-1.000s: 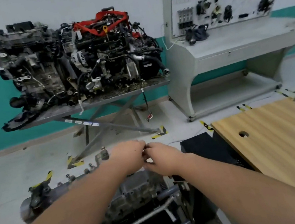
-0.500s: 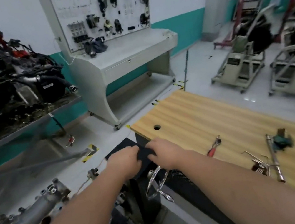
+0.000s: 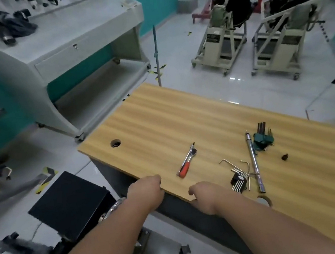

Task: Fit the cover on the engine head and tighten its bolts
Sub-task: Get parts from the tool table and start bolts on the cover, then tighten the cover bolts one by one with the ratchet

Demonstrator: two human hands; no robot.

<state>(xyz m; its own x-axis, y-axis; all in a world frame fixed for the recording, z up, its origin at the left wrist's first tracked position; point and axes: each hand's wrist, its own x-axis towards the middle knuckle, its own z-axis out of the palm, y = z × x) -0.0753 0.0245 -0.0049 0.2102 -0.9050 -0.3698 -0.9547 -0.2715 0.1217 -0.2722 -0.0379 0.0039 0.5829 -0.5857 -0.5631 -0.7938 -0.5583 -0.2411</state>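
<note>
My left hand (image 3: 147,191) hovers at the near edge of the wooden table (image 3: 182,113), fingers loosely curled, with nothing seen in it. My right hand (image 3: 205,197) is over the same edge, a little to the right, thumb out and fingers relaxed, holding nothing. A red-handled ratchet (image 3: 185,163) lies on the table just beyond and between both hands. At the lower left, part of the engine head (image 3: 25,247) shows as a blur on its stand.
On the table to the right lie a black hex key set (image 3: 239,179), a long steel socket bar (image 3: 254,163), a green hex key set (image 3: 262,138) and a small black bolt (image 3: 285,157). A black box (image 3: 70,200) stands left of the table. Grey console and engine stands behind.
The view has swung right, from the engine to the table. My hands have parted and moved from the black box to the table's near edge.
</note>
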